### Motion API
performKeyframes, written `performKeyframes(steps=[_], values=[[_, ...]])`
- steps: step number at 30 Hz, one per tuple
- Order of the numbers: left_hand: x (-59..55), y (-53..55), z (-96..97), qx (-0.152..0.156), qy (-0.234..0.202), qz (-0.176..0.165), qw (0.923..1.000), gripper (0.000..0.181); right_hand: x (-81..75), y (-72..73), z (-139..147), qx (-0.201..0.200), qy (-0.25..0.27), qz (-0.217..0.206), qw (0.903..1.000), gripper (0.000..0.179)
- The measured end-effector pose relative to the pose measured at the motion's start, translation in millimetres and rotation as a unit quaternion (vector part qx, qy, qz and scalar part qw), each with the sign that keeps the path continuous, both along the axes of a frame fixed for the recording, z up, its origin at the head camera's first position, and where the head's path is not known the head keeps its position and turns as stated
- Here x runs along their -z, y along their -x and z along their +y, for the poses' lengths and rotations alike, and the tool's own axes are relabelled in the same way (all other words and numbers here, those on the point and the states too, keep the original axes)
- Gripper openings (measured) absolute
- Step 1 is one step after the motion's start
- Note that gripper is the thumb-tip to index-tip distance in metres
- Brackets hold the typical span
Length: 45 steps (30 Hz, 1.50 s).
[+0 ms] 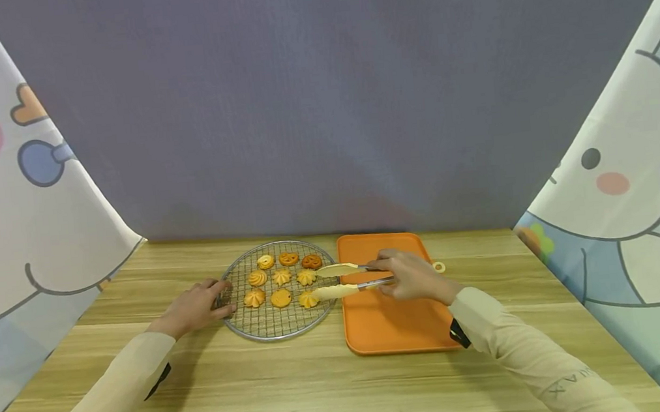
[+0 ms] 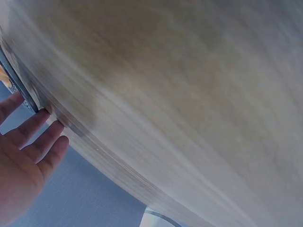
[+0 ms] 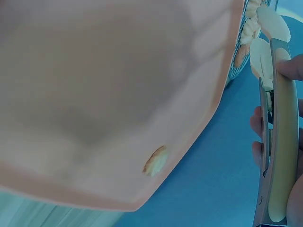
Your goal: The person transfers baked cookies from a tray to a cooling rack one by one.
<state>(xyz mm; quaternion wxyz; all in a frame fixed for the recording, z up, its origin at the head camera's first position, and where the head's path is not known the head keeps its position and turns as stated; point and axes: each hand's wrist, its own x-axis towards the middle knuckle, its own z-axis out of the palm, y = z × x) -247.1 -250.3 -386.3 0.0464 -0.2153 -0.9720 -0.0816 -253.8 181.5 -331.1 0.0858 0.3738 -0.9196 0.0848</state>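
A: What are your hands doing?

B: Your right hand (image 1: pixel 413 276) grips a pair of tongs (image 1: pixel 345 280), fingers curled round the handles. The tongs point left, and their two cream tips are spread apart, reaching over the right edge of the rack (image 1: pixel 270 326).

A: And the left?

B: Your left hand (image 1: pixel 197 307) lies flat and relaxed on the tabletop (image 1: pixel 322 390), fingers straight, with the fingertips touching the rack's left rim. It holds nothing. The left wrist view shows the same straight fingers (image 2: pixel 45 142) beside the rim.

A: Where are the cookies?

B: Nine cookies (image 1: pixel 281 277) sit on the round wire rack in three rows. One tong tip is just beside the cookie at the right end of the middle row, the other beside the bottom right cookie (image 1: pixel 308 299). Whether either tip touches a cookie cannot be told.

A: What is around them?

B: An orange tray (image 1: pixel 387 325) lies just right of the rack, under your right hand. The right wrist view shows a small crumb (image 3: pixel 155 161) on it. A grey backdrop (image 1: pixel 321 102) stands behind, with cartoon-print curtains (image 1: pixel 11 194) at both sides.
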Motion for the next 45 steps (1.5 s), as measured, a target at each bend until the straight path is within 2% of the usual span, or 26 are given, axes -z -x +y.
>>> performKeyframes(steps=[8, 14, 24, 32, 45], values=[[0.4, 0.6, -0.2, -0.002, 0.002, -0.002, 1.0000, 0.056, 3.5, 2.2, 19, 0.037, 0.013, 0.006, 0.9992, 0.044], [1.9, 1.1, -1.3, -0.002, 0.000, 0.000, 1.0000, 0.055, 4.8, 4.3, 35, 0.065, 0.020, -0.006, 0.9976, 0.045], [0.6, 0.7, -1.0, -0.004, 0.000, -0.004, 1.0000, 0.055, 7.7, 9.2, 61, 0.089, 0.031, -0.007, 0.9955, 0.045], [2.1, 2.1, -1.6, -0.006, 0.002, -0.005, 1.0000, 0.054, 11.6, 14.4, 84, 0.114, 0.053, -0.030, 0.9916, 0.043], [1.5, 2.2, -0.4, -0.004, 0.002, -0.005, 1.0000, 0.053, 16.2, 19.1, 117, 0.156, 0.046, -0.025, 0.9863, 0.043]])
